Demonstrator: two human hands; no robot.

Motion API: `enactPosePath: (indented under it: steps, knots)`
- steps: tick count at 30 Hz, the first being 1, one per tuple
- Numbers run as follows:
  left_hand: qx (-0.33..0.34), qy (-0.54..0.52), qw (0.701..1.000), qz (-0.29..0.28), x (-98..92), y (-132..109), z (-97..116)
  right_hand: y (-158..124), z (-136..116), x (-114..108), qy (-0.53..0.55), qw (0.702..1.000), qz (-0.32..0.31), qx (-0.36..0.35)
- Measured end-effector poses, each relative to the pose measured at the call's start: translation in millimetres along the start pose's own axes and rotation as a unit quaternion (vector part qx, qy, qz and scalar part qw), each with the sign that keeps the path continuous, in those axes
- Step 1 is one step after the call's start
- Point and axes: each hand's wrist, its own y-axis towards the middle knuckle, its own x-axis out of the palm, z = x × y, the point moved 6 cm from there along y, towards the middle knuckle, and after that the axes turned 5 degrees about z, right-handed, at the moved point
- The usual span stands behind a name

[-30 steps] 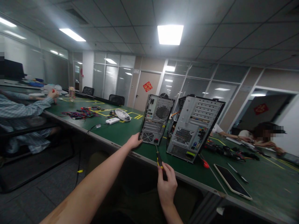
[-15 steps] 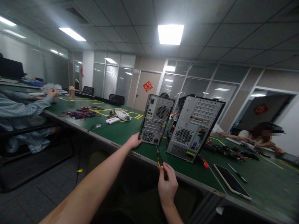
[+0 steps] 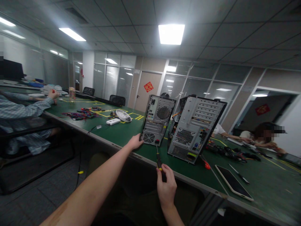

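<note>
Two computer tower cases stand upright on the green table [image 3: 122,133], rear panels facing me. My left hand [image 3: 135,142] rests against the lower left corner of the smaller case [image 3: 157,121]; its fingers are mostly hidden. My right hand [image 3: 166,185] is closed round the black and yellow handle of a screwdriver [image 3: 159,159], whose tip points up at the bottom right corner of that case. The larger case [image 3: 196,128] stands just to the right.
A tablet [image 3: 232,182], a red-handled tool [image 3: 205,164] and a pen lie to the right. Cables, a white fan [image 3: 123,115] and a white box [image 3: 113,121] lie at the left. A person in a plaid sleeve [image 3: 25,108] sits far left; another person [image 3: 263,136] sits far right.
My right hand has shifted slightly left with the screwdriver. My left hand and both cases have not moved.
</note>
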Motion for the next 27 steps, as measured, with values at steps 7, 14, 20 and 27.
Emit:
enactPosePath:
  steps: [7,14,20,27]
  knots:
    - [0.009,0.016,1.0,0.003,1.6,2,-1,1,5,-1,-0.002,1.0,0.004,0.028]
    - [0.008,0.011,1.0,0.002,0.3,1,-1,3,6,-1,0.002,0.999,0.002,0.033]
    - [0.005,0.005,1.0,0.0,0.5,1,-1,0,9,2,0.021,0.998,-0.01,0.058]
    - [-0.004,0.007,1.0,-0.003,1.3,2,-2,-1,19,3,0.05,0.992,-0.007,0.117]
